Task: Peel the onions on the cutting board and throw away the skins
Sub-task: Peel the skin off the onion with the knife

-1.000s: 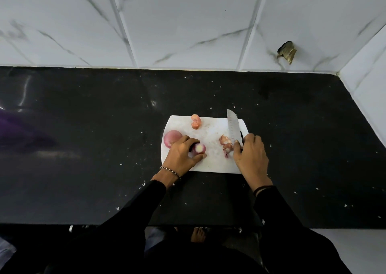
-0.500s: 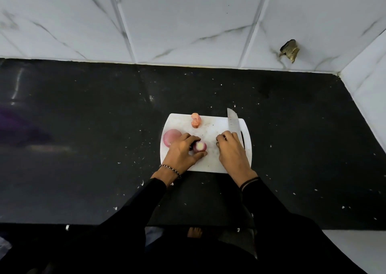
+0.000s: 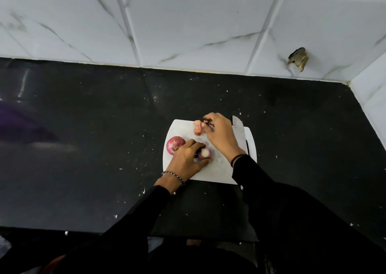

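Observation:
A white cutting board (image 3: 221,173) lies on the black counter. My left hand (image 3: 186,159) grips a small red onion (image 3: 205,153) with its cut end facing up. A whole unpeeled red onion (image 3: 175,144) sits at the board's left edge. My right hand (image 3: 221,134) reaches to the board's far edge and pinches bits of onion skin beside a small pile of pinkish skins (image 3: 198,127). A knife (image 3: 239,132) lies along the board's right side, partly hidden by my right hand.
The black counter (image 3: 83,137) is speckled with small white flecks. White marble-look tiles form the back wall, with a chipped hole (image 3: 298,58) at the right. A side wall closes the far right corner.
My right hand has let go of the knife and gathered the skin scraps near it, then moved up to the pile at the board's far edge. The left hand stays on the small onion.

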The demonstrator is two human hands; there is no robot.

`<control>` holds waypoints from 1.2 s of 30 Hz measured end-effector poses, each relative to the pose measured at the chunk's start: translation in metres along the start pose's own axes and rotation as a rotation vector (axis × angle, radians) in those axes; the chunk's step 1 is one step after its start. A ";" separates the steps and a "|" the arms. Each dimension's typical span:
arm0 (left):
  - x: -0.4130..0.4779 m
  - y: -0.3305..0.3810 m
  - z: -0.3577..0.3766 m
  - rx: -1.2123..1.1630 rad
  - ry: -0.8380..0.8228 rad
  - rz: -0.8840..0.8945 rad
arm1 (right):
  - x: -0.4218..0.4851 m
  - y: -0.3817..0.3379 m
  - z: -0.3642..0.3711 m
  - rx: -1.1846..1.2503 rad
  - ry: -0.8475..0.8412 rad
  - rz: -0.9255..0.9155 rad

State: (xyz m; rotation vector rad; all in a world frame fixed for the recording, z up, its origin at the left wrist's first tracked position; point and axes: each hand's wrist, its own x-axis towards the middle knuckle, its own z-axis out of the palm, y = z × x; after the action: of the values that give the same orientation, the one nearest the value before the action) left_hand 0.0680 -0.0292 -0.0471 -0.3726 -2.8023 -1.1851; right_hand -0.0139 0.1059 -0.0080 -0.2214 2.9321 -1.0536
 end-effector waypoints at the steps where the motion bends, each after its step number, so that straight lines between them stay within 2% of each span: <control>1: 0.000 0.000 0.000 0.004 -0.002 -0.001 | 0.002 -0.001 0.004 -0.012 -0.045 -0.034; 4: 0.002 0.001 0.000 0.015 -0.006 0.000 | 0.003 0.002 0.013 -0.137 -0.196 -0.187; 8: 0.002 0.002 -0.001 0.007 -0.001 0.012 | 0.003 0.004 0.012 -0.344 -0.298 -0.331; 14: 0.003 0.006 -0.003 0.023 -0.021 -0.005 | 0.006 0.007 0.013 -0.479 -0.234 -0.403; 17: 0.000 0.007 -0.006 0.024 -0.021 -0.002 | 0.007 0.007 0.016 -0.445 -0.227 -0.403; 21: -0.004 0.005 -0.009 0.023 -0.023 -0.003 | 0.010 0.007 0.009 -0.205 -0.195 -0.262; 25: -0.007 0.006 -0.014 0.026 -0.026 0.034 | 0.010 -0.003 0.005 -0.201 -0.252 -0.227; 28: -0.007 0.006 -0.017 0.020 -0.035 0.040 | 0.015 -0.019 0.007 -0.223 -0.251 -0.269; 36: -0.004 0.001 -0.018 -0.009 -0.078 -0.006 | 0.041 -0.056 0.033 -0.237 -0.511 -0.365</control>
State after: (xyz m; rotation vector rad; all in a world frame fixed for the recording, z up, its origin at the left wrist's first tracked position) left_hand 0.0719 -0.0421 -0.0344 -0.4205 -2.8669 -1.2106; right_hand -0.0448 0.0365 0.0037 -0.9090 2.5796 -0.5479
